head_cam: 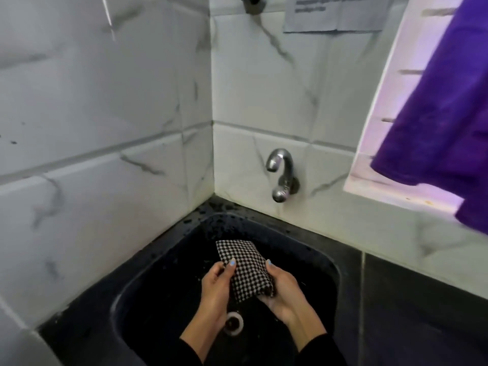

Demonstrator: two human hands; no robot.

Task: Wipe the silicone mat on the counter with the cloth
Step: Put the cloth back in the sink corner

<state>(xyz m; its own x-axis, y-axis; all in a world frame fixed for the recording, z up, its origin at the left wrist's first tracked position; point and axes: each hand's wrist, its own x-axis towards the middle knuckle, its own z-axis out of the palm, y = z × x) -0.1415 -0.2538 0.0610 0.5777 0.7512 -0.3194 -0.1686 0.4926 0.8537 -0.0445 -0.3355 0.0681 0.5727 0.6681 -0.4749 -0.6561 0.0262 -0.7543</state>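
Fingers of the left hand (217, 283) and right hand (280, 291) curl around the folded checked cloth (244, 268) above the black sink (333, 265); soft, probably wet, best gripped by its edges.

corner of white marble-look tile walls (105, 128), grey veining, dark specks on left wall. black sink (311, 262) set in black wet counter (422, 299), white drain ring (233, 323) at bottom. chrome tap (281, 175) wall-mounted. paper notice (335, 14) above, blurred. purple cloth (443, 114) hanging over white-framed window (369, 154), pinkish light.
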